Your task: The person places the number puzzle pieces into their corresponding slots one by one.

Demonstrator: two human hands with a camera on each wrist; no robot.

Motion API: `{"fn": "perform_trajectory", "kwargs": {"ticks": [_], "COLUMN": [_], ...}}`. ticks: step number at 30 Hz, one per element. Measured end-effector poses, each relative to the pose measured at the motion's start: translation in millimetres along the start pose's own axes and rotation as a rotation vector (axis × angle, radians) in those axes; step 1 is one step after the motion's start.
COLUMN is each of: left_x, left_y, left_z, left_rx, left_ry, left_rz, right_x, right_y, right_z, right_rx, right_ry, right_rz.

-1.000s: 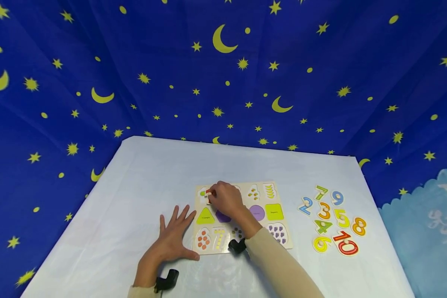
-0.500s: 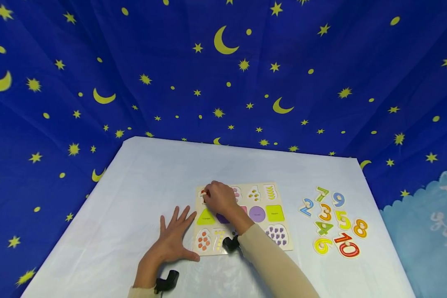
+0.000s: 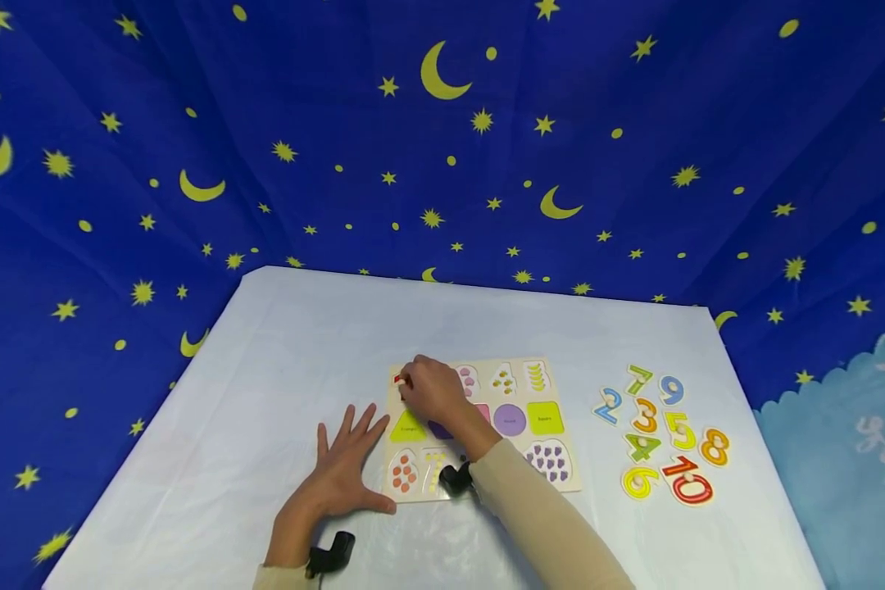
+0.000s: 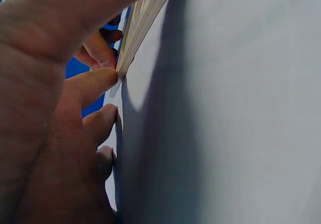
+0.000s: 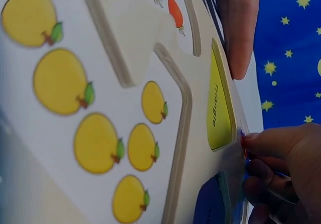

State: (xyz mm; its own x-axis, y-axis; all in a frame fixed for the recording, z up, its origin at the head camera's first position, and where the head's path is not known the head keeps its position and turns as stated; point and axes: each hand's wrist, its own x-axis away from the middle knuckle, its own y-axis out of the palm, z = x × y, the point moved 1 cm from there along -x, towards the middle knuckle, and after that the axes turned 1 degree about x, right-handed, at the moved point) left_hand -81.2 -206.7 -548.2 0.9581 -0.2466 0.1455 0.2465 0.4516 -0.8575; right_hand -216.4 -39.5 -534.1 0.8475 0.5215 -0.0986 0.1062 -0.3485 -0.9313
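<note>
A wooden puzzle board (image 3: 420, 497) with fruit pictures and coloured shapes lies on the white table. At its far-left corner my right hand (image 3: 435, 392) pinches a red number puzzle piece (image 3: 397, 379), mostly covered by the fingers. In the right wrist view a sliver of red shows at the fingertips of my right hand (image 5: 271, 153), just past the yellow triangle (image 5: 220, 101). My left hand (image 3: 342, 475) rests with spread fingers beside the board's left side. The left wrist view has its index fingertip (image 4: 108, 76) against the board's edge (image 4: 143, 30).
To the right of the board lie several loose number pieces, among them a red 10 (image 3: 689, 483), a blue 2 (image 3: 607, 406) and an orange 8 (image 3: 715, 448). A blue star-patterned cloth (image 3: 339, 123) stands behind the table (image 3: 302, 328).
My right hand has moved a little left with the red piece, from beside the top-left recess to over it. My left hand has stayed in place.
</note>
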Motion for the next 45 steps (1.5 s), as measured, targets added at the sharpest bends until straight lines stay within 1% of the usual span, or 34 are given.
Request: {"fn": "perform_trajectory", "kwargs": {"ticks": [6, 10, 12, 15, 20, 22, 24, 27, 30, 37, 41, 45], "left_x": [-0.3, -0.1, -0.1, 1.1, 8.4, 11.3, 12.9, 13.0, 11.5, 8.2, 4.6, 1.4], "left_y": [1.1, 1.1, 0.8, 2.2, 11.3, 14.0, 15.2, 14.7, 12.8, 5.1, 2.4, 2.5], "left_z": [0.4, 0.0, -0.5, -1.2, -1.4, -1.6, -2.0, -2.0, -1.3, 0.3, 2.0, 3.9], "left_rx": [0.000, -0.014, -0.018, -0.018, 0.010, 0.019, 0.028, 0.029, 0.030, 0.024, 0.028, 0.039], "left_ry": [0.008, 0.006, 0.003, -0.009, -0.020, -0.025, -0.028, -0.042, -0.042, -0.016, -0.007, -0.007], "left_rz": [0.004, -0.002, 0.006, 0.017, -0.014, -0.016, 0.002, 0.001, 0.004, 0.029, 0.052, 0.033], "right_x": [6.2, 15.0, 19.1, 26.1, 43.7, 49.4, 53.2, 58.2, 63.4, 74.6, 80.9, 88.9], "right_y": [-4.2, -11.7, -16.5, -21.9, -21.8, -22.0, -24.5, -30.2, -36.8, -46.2, -50.7, -56.1], "right_z": [4.1, 8.6, 11.5, 16.8, 28.0, 32.1, 35.7, 41.8, 49.3, 69.6, 80.6, 91.0], "right_rx": [-0.045, -0.095, -0.109, -0.110, -0.089, -0.088, -0.100, -0.103, -0.107, -0.134, -0.146, -0.157], "right_ry": [0.016, 0.030, 0.036, 0.050, 0.097, 0.101, 0.094, 0.095, 0.115, 0.194, 0.223, 0.255], "right_rz": [0.011, 0.042, 0.067, 0.085, 0.075, 0.091, 0.122, 0.162, 0.182, 0.199, 0.218, 0.249]}}
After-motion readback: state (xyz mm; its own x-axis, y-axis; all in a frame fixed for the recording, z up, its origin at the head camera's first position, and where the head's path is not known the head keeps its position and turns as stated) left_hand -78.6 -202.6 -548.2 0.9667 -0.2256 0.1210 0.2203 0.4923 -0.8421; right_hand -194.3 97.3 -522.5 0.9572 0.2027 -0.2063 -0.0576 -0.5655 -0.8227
